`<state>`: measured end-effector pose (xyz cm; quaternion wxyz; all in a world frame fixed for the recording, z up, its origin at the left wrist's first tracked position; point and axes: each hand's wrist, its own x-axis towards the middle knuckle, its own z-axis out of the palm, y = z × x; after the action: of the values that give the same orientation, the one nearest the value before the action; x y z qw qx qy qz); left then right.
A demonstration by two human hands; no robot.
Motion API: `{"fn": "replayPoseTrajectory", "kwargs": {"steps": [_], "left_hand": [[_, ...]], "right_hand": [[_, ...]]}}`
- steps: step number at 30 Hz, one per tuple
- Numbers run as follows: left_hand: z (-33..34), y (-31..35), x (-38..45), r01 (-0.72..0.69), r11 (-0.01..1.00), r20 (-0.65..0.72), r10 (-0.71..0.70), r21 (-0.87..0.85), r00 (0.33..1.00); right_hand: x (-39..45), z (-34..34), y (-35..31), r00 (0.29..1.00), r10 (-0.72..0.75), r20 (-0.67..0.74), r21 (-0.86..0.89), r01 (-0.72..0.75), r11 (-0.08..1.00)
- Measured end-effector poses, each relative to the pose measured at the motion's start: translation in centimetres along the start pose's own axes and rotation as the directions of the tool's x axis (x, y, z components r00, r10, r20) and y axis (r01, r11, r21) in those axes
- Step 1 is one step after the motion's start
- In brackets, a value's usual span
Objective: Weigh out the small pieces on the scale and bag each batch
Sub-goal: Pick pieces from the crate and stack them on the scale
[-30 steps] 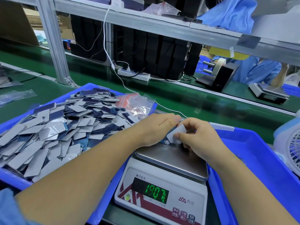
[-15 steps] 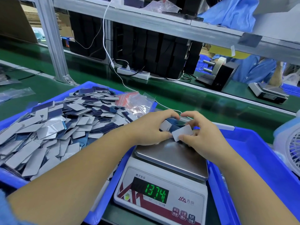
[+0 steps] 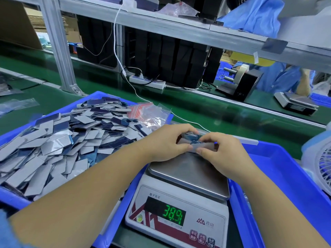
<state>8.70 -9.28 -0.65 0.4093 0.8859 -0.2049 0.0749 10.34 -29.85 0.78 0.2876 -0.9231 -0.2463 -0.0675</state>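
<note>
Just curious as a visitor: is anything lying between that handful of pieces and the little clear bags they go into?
Nothing visible. Both the left hand and right hand grip the stack of flat grey-blue pieces above the steel scale pan; the clear red-striped bags lie just beyond, uncovered.

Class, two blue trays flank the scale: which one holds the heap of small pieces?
The blue tray on the left: grey and dark pieces heap it, while the right tray shows bare floor.
</note>
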Motion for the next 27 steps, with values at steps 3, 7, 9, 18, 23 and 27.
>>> {"fn": "replayPoseTrajectory", "kwargs": {"steps": [3, 7, 9, 18, 23, 27], "left_hand": [[0.2, 0.0, 0.1, 0.023, 0.999, 0.063, -0.025, 0.025, 0.998], [-0.1, 0.0, 0.3, 0.016, 1.000, 0.016, -0.017, 0.008, 1.000], [-0.3, -0.1, 0.3, 0.031, 0.999, -0.014, -0.032, -0.014, 0.999], [-1.7, -0.8, 0.4, 0.145, 0.941, -0.038, -0.164, -0.306, 0.986], [-0.8, -0.6, 0.5, 0.193, 0.844, 0.016, -0.215, -0.501, 0.977], [-0.7, -0.4, 0.5, 0.166, 0.939, -0.040, -0.186, -0.300, 0.982]], "right_hand": [[-0.1, 0.7, -0.1, 0.999, 0.009, 0.052, -0.023, -0.008, 1.000], [-0.1, 0.9, -0.4, 1.000, -0.012, 0.026, -0.020, 0.013, 1.000], [0.0, 0.9, -0.4, 1.000, -0.002, 0.021, -0.011, 0.003, 1.000], [0.0, 1.1, -0.3, 0.999, 0.032, -0.001, -0.015, -0.032, 0.999], [0.1, 0.9, 0.1, 0.999, 0.044, -0.021, 0.003, -0.044, 0.999], [0.2, 0.9, 0.2, 0.997, 0.070, -0.016, 0.012, -0.069, 0.998]]}}
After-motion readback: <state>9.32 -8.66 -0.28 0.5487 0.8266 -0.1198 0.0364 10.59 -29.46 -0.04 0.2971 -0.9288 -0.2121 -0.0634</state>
